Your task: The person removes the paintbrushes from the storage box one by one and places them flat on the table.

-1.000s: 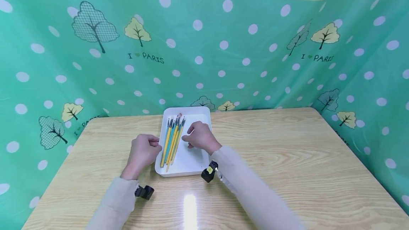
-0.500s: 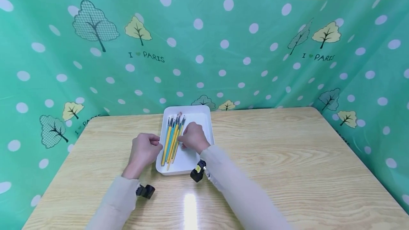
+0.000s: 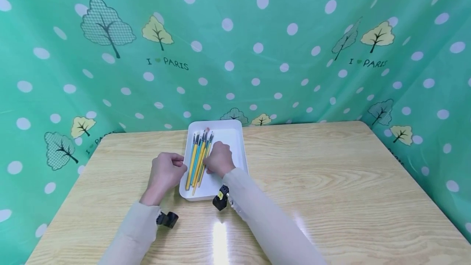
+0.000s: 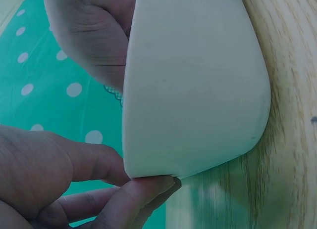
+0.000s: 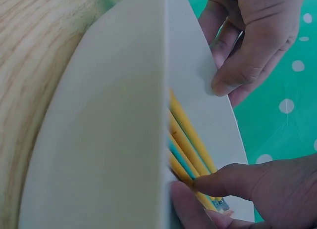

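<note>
A white rectangular tray stands on the table and holds a bunch of several paintbrushes with yellow and turquoise handles, bristles pointing away. My left hand pinches the tray's left rim; the left wrist view has its thumb and fingers on either side of the tray wall. Inside the tray, my right hand is at the right side of the bunch. Seen from the right wrist, thumb and index finger of the right hand pinch a yellow-handled paintbrush. The near tray wall hides part of the brushes.
The wooden table extends on both sides of the tray. A green dotted cloth with printed trees hangs behind the table and along its sides. Black wrist cameras sit below both cuffs.
My right hand has moved left and slightly down across the tray, from beside the brushes to contact with the rightmost ones. The left hand has kept its place on the rim.
</note>
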A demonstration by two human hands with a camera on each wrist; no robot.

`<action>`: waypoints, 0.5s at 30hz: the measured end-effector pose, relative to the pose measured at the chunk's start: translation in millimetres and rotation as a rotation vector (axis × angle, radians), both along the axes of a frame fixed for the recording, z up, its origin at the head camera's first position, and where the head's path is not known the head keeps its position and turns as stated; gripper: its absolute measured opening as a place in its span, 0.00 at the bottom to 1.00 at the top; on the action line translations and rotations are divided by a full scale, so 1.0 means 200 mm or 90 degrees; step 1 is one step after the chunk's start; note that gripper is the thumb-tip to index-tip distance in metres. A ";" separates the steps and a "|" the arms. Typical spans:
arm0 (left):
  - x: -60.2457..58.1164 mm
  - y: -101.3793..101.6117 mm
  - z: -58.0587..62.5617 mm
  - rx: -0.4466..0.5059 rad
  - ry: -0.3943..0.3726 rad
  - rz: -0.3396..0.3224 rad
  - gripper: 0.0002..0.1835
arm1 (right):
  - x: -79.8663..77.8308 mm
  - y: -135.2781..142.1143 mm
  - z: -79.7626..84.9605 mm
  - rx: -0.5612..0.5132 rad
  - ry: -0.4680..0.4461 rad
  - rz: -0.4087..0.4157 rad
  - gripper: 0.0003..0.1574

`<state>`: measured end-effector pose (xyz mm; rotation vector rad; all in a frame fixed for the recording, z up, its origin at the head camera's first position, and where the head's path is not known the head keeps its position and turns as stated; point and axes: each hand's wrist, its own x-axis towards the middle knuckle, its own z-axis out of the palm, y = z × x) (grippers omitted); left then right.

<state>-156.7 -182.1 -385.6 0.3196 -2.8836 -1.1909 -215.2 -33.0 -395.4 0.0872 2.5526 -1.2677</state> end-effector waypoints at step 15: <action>0.00 0.00 0.00 0.003 -0.012 0.008 0.16 | 0.02 0.01 0.03 0.142 0.072 -0.007 0.11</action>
